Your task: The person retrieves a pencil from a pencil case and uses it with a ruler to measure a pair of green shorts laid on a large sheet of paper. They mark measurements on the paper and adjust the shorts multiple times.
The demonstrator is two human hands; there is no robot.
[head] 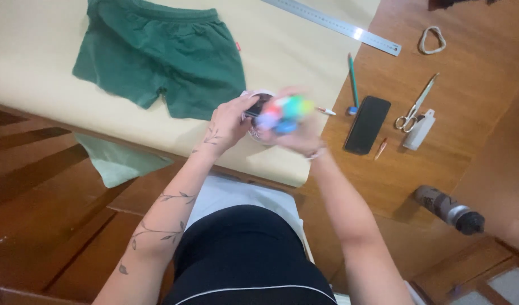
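Observation:
My right hand (296,138) grips a bundle of coloured markers (285,112) with purple, blue and green caps, blurred by motion. My left hand (231,121) holds a small round container (258,101) with a white rim, right against the markers. Both hands hover over the near edge of a sheet of cream paper (56,73). A pair of dark green shorts (158,53) lies flat on that paper, just beyond my left hand.
A metal ruler (338,25) lies at the paper's far edge. On the wooden table to the right lie a green pencil (352,79), a black phone (367,124), scissors (416,104), a small white bottle (420,130), a dark bottle (448,209) and a rubber band (432,40). Pale green fabric (121,164) hangs off the near edge.

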